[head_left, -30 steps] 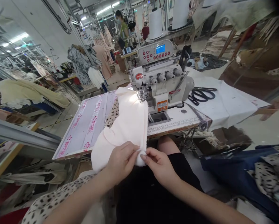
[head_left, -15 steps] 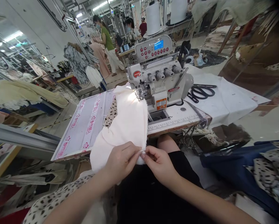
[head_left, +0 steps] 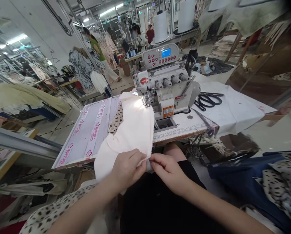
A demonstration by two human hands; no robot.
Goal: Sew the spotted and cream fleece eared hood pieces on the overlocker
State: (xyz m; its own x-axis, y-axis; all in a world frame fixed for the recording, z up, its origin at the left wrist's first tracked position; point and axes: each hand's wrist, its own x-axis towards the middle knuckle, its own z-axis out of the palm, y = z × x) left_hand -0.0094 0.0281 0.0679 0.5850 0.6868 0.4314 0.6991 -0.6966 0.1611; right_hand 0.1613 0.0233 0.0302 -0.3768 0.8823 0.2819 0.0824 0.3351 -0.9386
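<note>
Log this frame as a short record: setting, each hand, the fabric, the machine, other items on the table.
setting: garment workshop, seated at a sewing table
left hand: pinching the near edge of the pale pink fabric
right hand: pinching the same edge, fingertips close to the left hand's
fabric: draped from the machine's presser foot over the table edge to the lap; spotted cloth beneath it
machine: overlock machine, blue display lit
other items: black scissors on white cloth, right of the machine

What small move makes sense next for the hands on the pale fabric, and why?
Probably slide the pinched edge up toward the presser foot: both the left hand and right hand pinch the pale fabric at its near corner, while its far end lies under the sewing machine.
</note>
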